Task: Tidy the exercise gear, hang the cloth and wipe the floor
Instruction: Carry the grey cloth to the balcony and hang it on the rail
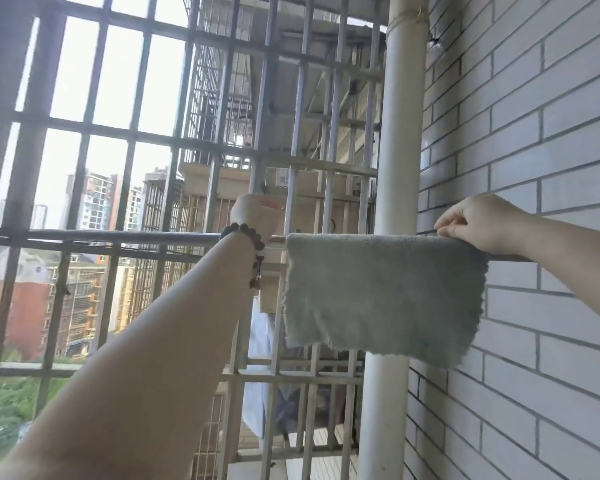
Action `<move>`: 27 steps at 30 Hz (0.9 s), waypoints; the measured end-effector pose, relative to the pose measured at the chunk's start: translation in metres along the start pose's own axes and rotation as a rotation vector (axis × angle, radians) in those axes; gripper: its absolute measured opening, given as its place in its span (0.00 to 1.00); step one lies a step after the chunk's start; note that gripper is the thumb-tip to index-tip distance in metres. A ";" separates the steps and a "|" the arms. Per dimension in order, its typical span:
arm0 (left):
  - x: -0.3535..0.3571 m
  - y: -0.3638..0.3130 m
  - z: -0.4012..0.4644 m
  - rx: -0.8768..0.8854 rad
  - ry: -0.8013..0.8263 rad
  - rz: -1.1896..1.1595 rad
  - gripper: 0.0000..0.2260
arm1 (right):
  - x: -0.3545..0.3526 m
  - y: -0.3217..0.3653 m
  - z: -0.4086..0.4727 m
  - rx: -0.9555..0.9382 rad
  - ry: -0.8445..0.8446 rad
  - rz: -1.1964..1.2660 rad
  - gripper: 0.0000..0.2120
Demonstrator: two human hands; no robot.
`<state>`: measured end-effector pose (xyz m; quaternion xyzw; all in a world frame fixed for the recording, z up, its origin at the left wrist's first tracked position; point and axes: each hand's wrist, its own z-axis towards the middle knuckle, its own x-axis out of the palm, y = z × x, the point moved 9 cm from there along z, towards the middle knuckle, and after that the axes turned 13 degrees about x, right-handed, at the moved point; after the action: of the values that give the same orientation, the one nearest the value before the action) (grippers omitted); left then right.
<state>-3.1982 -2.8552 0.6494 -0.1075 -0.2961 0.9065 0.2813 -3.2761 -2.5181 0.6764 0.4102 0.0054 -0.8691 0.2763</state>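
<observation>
While both hands touch it, cloth (383,296) drapes rail (118,235).

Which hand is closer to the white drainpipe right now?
Right. The right hand grips the cloth's top edge just right of the white drainpipe; the left hand is farther left, past the cloth's other end.

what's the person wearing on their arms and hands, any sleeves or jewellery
Both forearms are bare, with no sleeves in view. The left hand has a bracelet of dark round beads at the wrist, with a few lighter beads on it. The right hand wears nothing visible.
</observation>
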 end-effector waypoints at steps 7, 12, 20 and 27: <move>0.058 -0.021 -0.011 0.328 0.472 0.306 0.08 | -0.007 0.002 -0.003 -0.001 0.097 -0.020 0.01; 0.059 -0.027 0.004 0.379 0.377 0.362 0.05 | -0.012 0.011 -0.003 -0.046 -0.007 -0.079 0.03; 0.069 -0.035 0.003 0.363 0.585 0.481 0.11 | -0.018 0.000 0.000 0.037 0.035 -0.148 0.04; 0.073 -0.045 -0.002 0.458 0.589 0.522 0.09 | -0.012 0.004 -0.002 0.021 -0.036 -0.212 0.05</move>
<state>-3.2375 -2.7823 0.6724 -0.3668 0.0418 0.9199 0.1321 -3.2669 -2.5152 0.6848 0.3943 0.0348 -0.9008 0.1785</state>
